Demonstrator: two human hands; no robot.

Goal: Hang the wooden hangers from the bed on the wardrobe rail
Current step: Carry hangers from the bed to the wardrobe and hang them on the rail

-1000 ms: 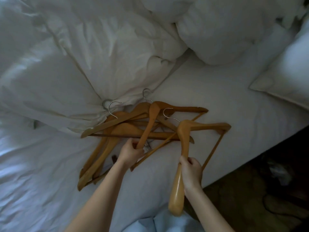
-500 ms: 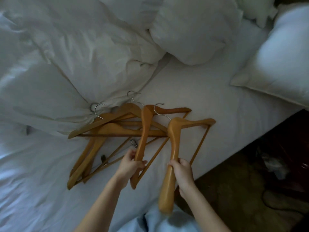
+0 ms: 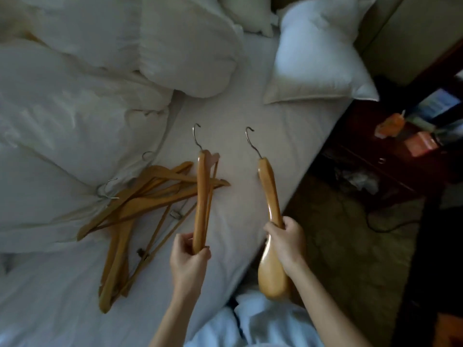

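Over bed (image 3: 250, 146), hands (image 3: 189, 259) (image 3: 288, 242) grip hangers (image 3: 201, 196) (image 3: 269, 191) (one each).

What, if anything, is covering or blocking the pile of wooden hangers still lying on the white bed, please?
Nothing visible covers the pile of light-brown wooden hangers; it lies bare on the white sheet, beside the rumpled white duvet. But the left hand grips one hanger and the right hand another hanger, so neither is free.

Head-worn wide-angle view; looks steeply down, close over bed (image 3: 250, 116).
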